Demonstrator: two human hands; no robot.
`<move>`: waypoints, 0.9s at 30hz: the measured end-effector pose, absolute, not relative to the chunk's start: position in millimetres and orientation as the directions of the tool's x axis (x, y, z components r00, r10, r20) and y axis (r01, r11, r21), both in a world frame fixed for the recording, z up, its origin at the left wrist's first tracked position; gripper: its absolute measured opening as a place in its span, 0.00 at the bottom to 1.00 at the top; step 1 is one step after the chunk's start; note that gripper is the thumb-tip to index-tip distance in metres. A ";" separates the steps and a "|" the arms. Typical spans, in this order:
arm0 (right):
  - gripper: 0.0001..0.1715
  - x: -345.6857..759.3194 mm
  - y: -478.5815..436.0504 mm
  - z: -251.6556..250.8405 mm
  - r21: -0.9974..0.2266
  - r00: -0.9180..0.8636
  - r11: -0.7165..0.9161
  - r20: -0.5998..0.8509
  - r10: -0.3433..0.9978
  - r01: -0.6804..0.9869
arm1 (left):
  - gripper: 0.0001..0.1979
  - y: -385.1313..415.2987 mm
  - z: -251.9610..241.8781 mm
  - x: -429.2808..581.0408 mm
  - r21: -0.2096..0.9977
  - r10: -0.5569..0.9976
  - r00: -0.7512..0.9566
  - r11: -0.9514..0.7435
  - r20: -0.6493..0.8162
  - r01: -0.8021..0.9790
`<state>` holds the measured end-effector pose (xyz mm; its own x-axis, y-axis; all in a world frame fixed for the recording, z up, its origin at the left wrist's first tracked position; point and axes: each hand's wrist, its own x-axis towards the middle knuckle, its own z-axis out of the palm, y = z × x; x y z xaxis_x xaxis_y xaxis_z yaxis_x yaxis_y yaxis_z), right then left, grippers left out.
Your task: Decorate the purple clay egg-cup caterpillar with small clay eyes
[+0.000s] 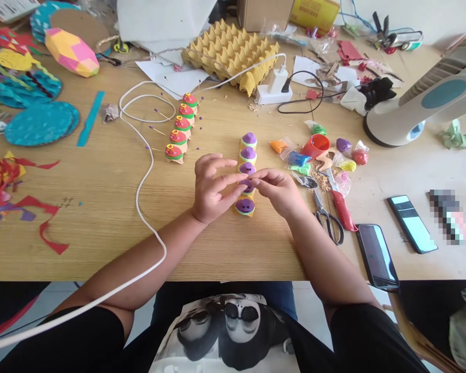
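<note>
In front of me stands an egg-carton strip [245, 206] with a row of purple clay domes, the nearer ones bearing small dark dots. My left hand [213, 189] is at its left side, fingers spread, index and thumb tips apart beside a middle dome. From the right, my right hand [277, 189] reaches over the same dome with thumb and index pinched together; anything between them is too small to make out. Further left and back stands a second egg-carton strip with red and green clay domes [181, 123], purple-tipped sticks [155, 128] lying around it.
Right of the strip lie bagged clay [299, 158], a red cup [316, 146], scissors [326, 217], a red-handled cutter [344, 210] and phones [377, 256]. A white cable [145, 202] crosses the left side. Behind are an egg tray [233, 49] and a power strip [274, 94].
</note>
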<state>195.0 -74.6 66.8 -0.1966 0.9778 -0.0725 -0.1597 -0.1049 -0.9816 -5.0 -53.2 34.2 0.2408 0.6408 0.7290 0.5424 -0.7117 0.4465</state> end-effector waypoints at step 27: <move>0.31 205.9 -85.8 49.0 -0.993 -0.038 0.042 0.038 0.999 0.109 | 0.13 -56.7 39.5 0.0 0.473 0.690 0.257 -0.675 0.676 0.566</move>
